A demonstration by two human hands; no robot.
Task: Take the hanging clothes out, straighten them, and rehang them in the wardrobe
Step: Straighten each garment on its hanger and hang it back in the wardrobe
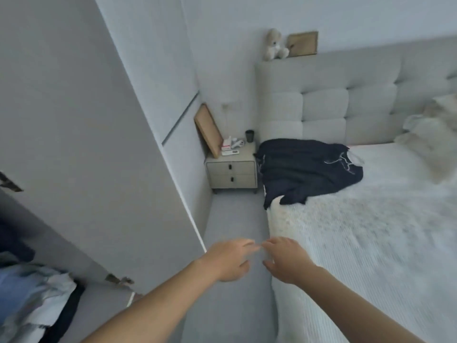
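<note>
Hanging at far left inside the open wardrobe (81,134): pale and dark clothes (32,290), only partly in view. Reaching forward over the floor strip between wardrobe door and bed: the left hand (226,259), fingers loosely spread, gripping nothing. Just beside it, fingertips nearly meeting: the right hand (284,258), likewise relaxed and empty, hovering at the edge of the bed (371,243). Lying well ahead and to the right of both grips: the dark garment (306,169), heaped on the near corner of the bed by the headboard, one fold drooping over the mattress edge toward the nightstand (232,173). Running roughly left to right across the bed, its long axis; pale hanger-like shapes showing at its right end, though blurred. Sitting nearer to it: the right hand, probably the one leading the reach, with the left following to gather the hanging fold.
</note>
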